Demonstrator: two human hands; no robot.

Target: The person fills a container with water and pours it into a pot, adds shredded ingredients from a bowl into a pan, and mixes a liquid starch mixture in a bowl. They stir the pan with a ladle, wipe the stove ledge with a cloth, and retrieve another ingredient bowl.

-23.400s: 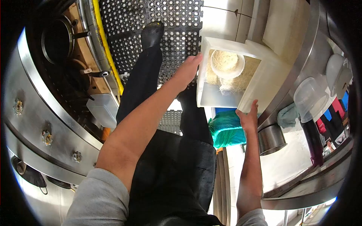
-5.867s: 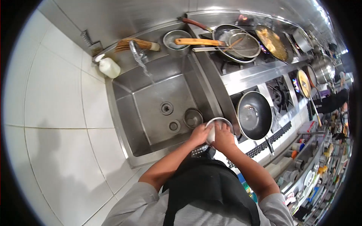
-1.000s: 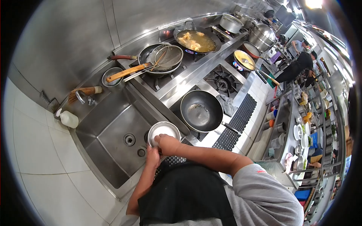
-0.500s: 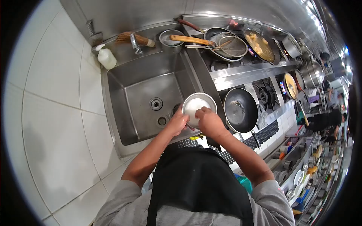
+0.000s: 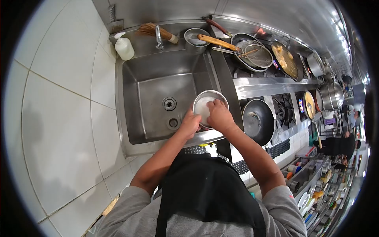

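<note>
A round metal bowl (image 5: 201, 103) with cloudy white contents is held over the near right edge of the steel sink (image 5: 150, 93). My left hand (image 5: 190, 124) grips the bowl's left rim, thumb on the near side. The fingers of my right hand (image 5: 219, 115) reach down inside the bowl, bent, with their tips hidden; what they hold, if anything, cannot be made out. The tap (image 5: 158, 37) stands behind the sink, with no stream visible below it. Right of the bowl, a dark wok (image 5: 257, 122) rests on the stove.
Behind the sink are a soap bottle (image 5: 124, 47), a straw brush (image 5: 158, 32) and a metal pot (image 5: 196, 38). Strainers lie on a pan (image 5: 252, 51). Food sits in oil in a large wok (image 5: 285, 59). Farther right, people (image 5: 341, 146) stand near shelves.
Since the oldest frame, the view has moved from a tub of pale shreds to the sink. Tap water ran earlier and now does not. Lately, my right hand has shifted slightly within the bowl.
</note>
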